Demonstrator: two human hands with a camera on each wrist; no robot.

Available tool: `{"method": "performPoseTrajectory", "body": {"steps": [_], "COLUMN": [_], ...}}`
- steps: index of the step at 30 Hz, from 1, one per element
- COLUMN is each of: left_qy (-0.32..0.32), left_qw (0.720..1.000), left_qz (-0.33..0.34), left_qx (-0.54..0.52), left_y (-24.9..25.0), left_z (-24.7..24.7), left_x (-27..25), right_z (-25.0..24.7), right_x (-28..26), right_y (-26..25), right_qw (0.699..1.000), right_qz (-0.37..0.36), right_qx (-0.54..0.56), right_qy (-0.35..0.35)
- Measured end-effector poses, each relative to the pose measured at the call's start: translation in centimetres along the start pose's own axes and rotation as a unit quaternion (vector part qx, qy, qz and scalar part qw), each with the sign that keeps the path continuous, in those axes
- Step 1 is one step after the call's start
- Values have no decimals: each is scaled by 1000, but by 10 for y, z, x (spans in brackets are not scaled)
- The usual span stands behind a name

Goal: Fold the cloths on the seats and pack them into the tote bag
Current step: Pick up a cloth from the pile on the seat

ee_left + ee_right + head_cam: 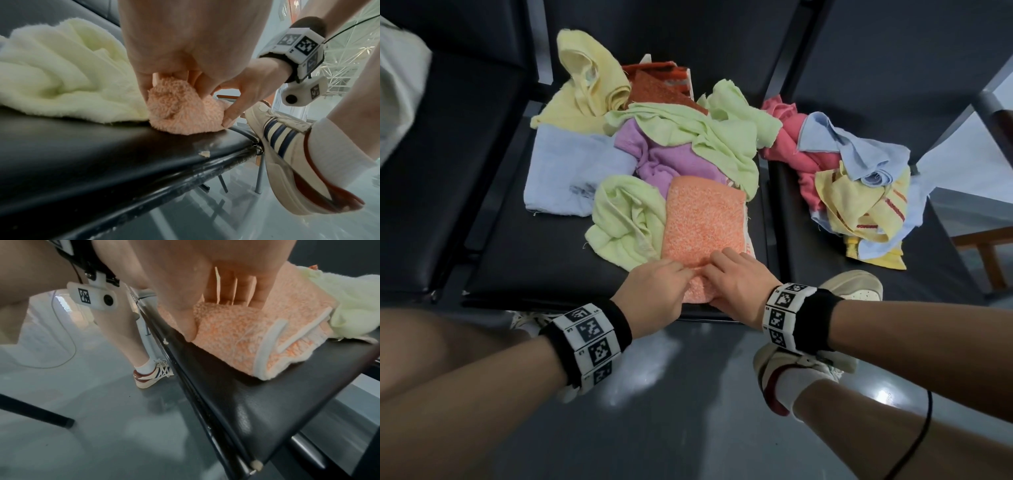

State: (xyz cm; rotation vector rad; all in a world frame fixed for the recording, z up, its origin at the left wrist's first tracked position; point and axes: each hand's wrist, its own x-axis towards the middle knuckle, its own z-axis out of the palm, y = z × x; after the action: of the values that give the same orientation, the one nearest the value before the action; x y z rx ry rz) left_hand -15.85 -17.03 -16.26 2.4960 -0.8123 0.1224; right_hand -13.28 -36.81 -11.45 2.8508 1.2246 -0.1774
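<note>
A fuzzy orange cloth (703,219) lies folded into a long strip at the front of the middle black seat (544,260). My left hand (671,277) and right hand (722,270) sit side by side on its near end and grip it. In the left wrist view my left hand (170,78) pinches a bunched corner of the orange cloth (180,113). In the right wrist view my right hand (213,313) holds the fold of the orange cloth (246,340), thumb in front and fingers on top. A pale cream fabric thing (397,85) at the far left may be the tote bag.
Behind the orange cloth lies a loose heap: pale green cloths (626,219), a purple one (667,161), a light blue one (571,171), a yellow one (585,78). The right seat holds a pink, blue and yellow pile (859,181). My sneakers (798,370) stand below the seat's front edge.
</note>
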Motion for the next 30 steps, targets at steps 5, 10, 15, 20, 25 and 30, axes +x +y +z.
{"method": "performPoseTrajectory", "body": {"steps": [5, 10, 15, 20, 25, 30], "left_qy": [51, -2, -17, -40, 43, 22], "left_qw": [996, 999, 997, 997, 996, 999], "left_qz": [-28, -10, 8, -46, -28, -6], "left_qx": [-71, 32, 73, -40, -73, -49], "left_y": [2, -1, -1, 4, 6, 1], "left_z": [-7, -10, -11, -8, -9, -9], "left_x": [3, 1, 3, 2, 1, 1], "right_z": [5, -2, -2, -2, 0, -4], "right_x": [4, 7, 5, 0, 3, 6], "right_y": [1, 6, 5, 4, 5, 3], "right_qw": [998, 990, 996, 1000, 993, 990], "right_qz": [17, 29, 24, 1, 37, 51], "right_qx": [63, 123, 80, 2, 87, 84], "right_qy": [-24, -67, -39, -27, -75, -100]}}
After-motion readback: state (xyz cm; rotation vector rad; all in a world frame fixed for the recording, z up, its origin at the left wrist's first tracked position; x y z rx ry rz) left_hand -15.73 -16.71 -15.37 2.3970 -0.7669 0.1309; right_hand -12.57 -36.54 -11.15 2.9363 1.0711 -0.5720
